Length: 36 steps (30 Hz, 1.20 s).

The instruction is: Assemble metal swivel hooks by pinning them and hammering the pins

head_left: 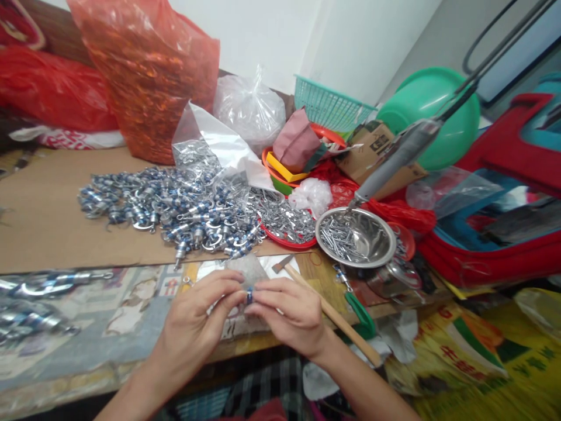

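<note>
Between the fingertips of both hands is a small blue-and-silver metal part (249, 296), mostly covered by the fingers. My left hand (204, 313) pinches it from one side, and my right hand (291, 310) from the other. Just beyond the fingers lies a grey block (249, 268) on the table. A hammer (326, 307) with a wooden handle rests beside my right hand, its head toward the back. Farther off spreads a large heap of blue-and-silver metal fittings (193, 204).
A red tray of flat metal pieces (287, 225) and a steel bowl of pins (381, 248) stand at back right. Above the bowl hangs a grey power screwdriver (394, 155). More fittings (35, 310) lie at left. An orange bag (153, 76) stands behind; a red stool (468, 251) is at right.
</note>
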Each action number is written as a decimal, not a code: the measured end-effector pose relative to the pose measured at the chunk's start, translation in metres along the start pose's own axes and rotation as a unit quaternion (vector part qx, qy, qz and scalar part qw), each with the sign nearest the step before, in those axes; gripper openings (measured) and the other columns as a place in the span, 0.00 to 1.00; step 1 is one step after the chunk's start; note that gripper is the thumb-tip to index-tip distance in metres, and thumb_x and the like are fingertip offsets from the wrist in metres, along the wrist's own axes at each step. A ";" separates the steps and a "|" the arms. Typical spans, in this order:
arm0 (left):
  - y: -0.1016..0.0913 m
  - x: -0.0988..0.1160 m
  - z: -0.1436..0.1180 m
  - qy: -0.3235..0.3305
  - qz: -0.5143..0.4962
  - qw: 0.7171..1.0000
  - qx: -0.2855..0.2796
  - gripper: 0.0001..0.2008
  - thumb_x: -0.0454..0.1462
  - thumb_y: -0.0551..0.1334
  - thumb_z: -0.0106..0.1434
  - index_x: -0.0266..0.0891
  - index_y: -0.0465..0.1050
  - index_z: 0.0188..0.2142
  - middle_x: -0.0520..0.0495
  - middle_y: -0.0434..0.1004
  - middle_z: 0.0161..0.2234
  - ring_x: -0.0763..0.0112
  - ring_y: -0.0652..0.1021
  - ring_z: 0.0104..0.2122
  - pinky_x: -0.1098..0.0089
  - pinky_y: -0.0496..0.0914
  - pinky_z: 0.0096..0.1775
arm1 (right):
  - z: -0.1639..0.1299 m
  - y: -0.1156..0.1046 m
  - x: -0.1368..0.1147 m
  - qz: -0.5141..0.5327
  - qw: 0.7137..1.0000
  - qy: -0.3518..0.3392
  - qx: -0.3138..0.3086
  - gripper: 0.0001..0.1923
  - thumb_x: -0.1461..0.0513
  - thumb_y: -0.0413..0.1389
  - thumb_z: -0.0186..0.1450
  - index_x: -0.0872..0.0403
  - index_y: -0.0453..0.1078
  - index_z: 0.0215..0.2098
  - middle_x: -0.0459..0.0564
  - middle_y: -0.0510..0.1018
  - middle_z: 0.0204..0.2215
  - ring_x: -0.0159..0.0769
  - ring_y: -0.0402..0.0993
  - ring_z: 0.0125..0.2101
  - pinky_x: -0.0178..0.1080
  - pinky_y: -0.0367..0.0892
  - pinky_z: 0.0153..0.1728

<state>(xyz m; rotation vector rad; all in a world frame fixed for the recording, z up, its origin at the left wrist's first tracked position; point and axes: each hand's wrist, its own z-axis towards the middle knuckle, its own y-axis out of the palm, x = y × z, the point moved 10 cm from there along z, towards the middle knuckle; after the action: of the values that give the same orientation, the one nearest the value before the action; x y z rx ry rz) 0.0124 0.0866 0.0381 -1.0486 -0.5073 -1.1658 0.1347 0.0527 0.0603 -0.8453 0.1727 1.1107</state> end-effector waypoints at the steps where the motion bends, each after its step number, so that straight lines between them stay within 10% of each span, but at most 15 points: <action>1: 0.002 -0.001 0.001 -0.011 -0.008 1.000 -0.016 0.05 0.35 0.60 0.53 0.41 0.75 0.27 0.47 0.80 0.32 0.66 0.78 0.34 0.73 0.69 0.40 | 0.001 -0.001 0.003 0.021 0.999 0.027 0.005 0.05 0.66 0.58 0.56 0.56 0.74 0.31 0.53 0.78 0.29 0.32 0.74 0.29 0.32 0.71 0.31; 5: 0.016 -0.017 0.001 -0.109 -0.052 0.989 -0.083 0.08 0.39 0.59 0.54 0.42 0.76 0.24 0.50 0.80 0.27 0.67 0.78 0.28 0.72 0.71 0.34 | -0.005 0.005 0.035 0.101 0.971 0.214 0.023 0.03 0.64 0.63 0.49 0.55 0.74 0.24 0.48 0.77 0.22 0.32 0.72 0.23 0.33 0.68 0.25; 9: 0.020 -0.046 -0.015 -0.240 -0.124 0.962 -0.040 0.08 0.41 0.62 0.50 0.40 0.76 0.25 0.49 0.80 0.25 0.65 0.78 0.27 0.70 0.73 0.32 | -0.044 0.035 0.077 0.266 0.841 0.471 0.018 0.13 0.60 0.67 0.40 0.57 0.70 0.21 0.44 0.74 0.15 0.29 0.68 0.15 0.30 0.65 0.16; 13: 0.037 -0.062 -0.036 -0.288 -0.254 0.923 -0.036 0.26 0.37 0.67 0.44 0.40 0.67 0.46 0.48 0.79 0.35 0.65 0.78 0.36 0.71 0.73 0.38 | -0.063 0.058 0.077 0.379 0.760 0.528 0.002 0.18 0.55 0.65 0.42 0.57 0.64 0.22 0.41 0.70 0.11 0.24 0.63 0.10 0.26 0.59 0.11; 16: 0.040 -0.071 -0.045 -0.314 -0.281 0.906 -0.024 0.30 0.37 0.65 0.48 0.41 0.60 0.51 0.48 0.78 0.35 0.68 0.76 0.39 0.72 0.72 0.40 | -0.059 0.066 0.078 0.361 0.775 0.512 -0.081 0.16 0.53 0.61 0.49 0.56 0.63 0.26 0.39 0.69 0.11 0.26 0.65 0.10 0.27 0.60 0.11; 20: 0.039 -0.077 -0.043 -0.337 -0.315 0.887 -0.011 0.31 0.39 0.63 0.51 0.42 0.54 0.54 0.51 0.75 0.31 0.69 0.77 0.34 0.70 0.72 0.38 | -0.009 0.014 0.118 -0.047 0.920 0.371 -0.118 0.10 0.58 0.51 0.61 0.56 0.69 0.33 0.47 0.76 0.24 0.31 0.73 0.25 0.32 0.67 0.26; 22: 0.042 -0.078 -0.039 -0.344 -0.332 0.878 -0.023 0.33 0.40 0.63 0.52 0.42 0.51 0.55 0.52 0.73 0.29 0.70 0.77 0.31 0.69 0.73 0.34 | 0.014 -0.016 0.147 -0.259 0.901 0.330 -0.107 0.10 0.62 0.48 0.63 0.55 0.70 0.38 0.53 0.75 0.37 0.35 0.71 0.40 0.36 0.64 0.40; 27: 0.049 -0.077 -0.031 -0.343 -0.324 0.878 -0.081 0.33 0.39 0.61 0.52 0.42 0.48 0.55 0.54 0.70 0.27 0.71 0.75 0.27 0.70 0.71 0.29 | 0.028 -0.021 0.216 -0.329 0.858 0.361 -0.160 0.05 0.68 0.55 0.55 0.57 0.74 0.28 0.58 0.76 0.33 0.42 0.70 0.41 0.39 0.61 0.41; 36: 0.053 -0.088 -0.025 -0.327 -0.343 0.875 -0.103 0.37 0.34 0.63 0.50 0.48 0.44 0.55 0.54 0.66 0.31 0.72 0.73 0.25 0.69 0.70 0.27 | 0.025 -0.024 0.214 -0.275 0.887 0.348 -0.129 0.13 0.69 0.47 0.61 0.58 0.71 0.39 0.57 0.73 0.41 0.41 0.66 0.45 0.41 0.58 0.46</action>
<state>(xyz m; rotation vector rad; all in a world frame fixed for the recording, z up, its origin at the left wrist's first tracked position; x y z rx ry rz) 0.0254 0.1101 -0.0646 -1.5196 -1.4010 -1.4836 0.2477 0.2187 -0.0206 -1.4112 0.3578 0.2598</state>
